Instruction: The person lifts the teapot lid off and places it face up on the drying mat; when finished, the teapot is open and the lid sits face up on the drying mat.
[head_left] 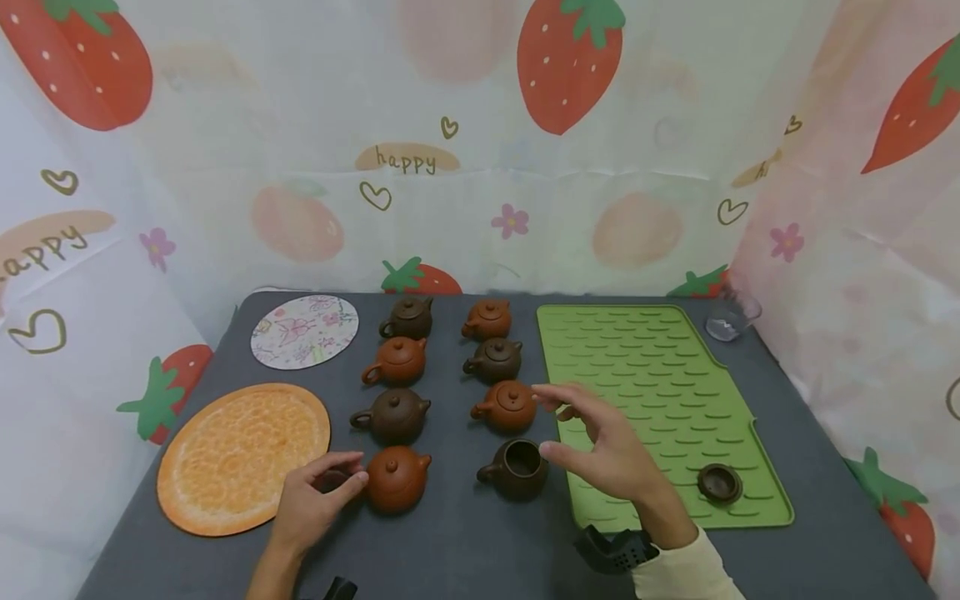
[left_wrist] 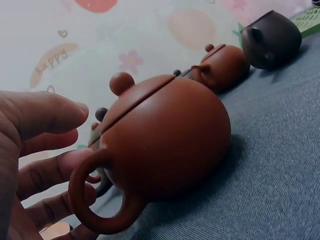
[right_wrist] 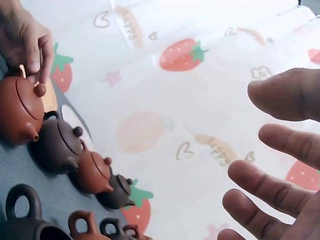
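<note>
My left hand (head_left: 311, 502): fingers loosely bent behind the ring handle (left_wrist: 75, 192) of the nearest rust-brown teapot (head_left: 397, 481), left row, towards the tabletop (head_left: 465, 554) near edge. Not clamped on it; can't tell if a fingertip touches the handle. That pot sits upright, lid on, inside hidden.

My right hand (head_left: 611, 446): fingers apart, grip slack and holding nothing, over the left edge of the green textured mat (head_left: 630, 350). Thumb tip overlaps the side of the uncovered dark teapot (head_left: 512, 483) in the head view; can't tell contact. This pot stands upright just beside the mat's left edge, handle to the left, mouth facing up. Interior looks dark, contents unclear. A dark lid (head_left: 720, 484) lies hollow side up near the mat's near right corner.

Other pots, all lidded, insides hidden. Left row, going to the far edge: dark brown teapot (head_left: 397, 417), second rust-brown teapot (head_left: 399, 362), small dark teapot (head_left: 411, 318). Right row: rust-brown teapot beside the mat (head_left: 510, 408), dark teapot behind it (head_left: 497, 361), far rust-brown teapot (head_left: 489, 320).

Far right corner: clear pitcher (head_left: 726, 321), contents too faint to tell. Left edge: orange round mat (head_left: 243, 458); floral round mat (head_left: 303, 332) by the far left corner.
</note>
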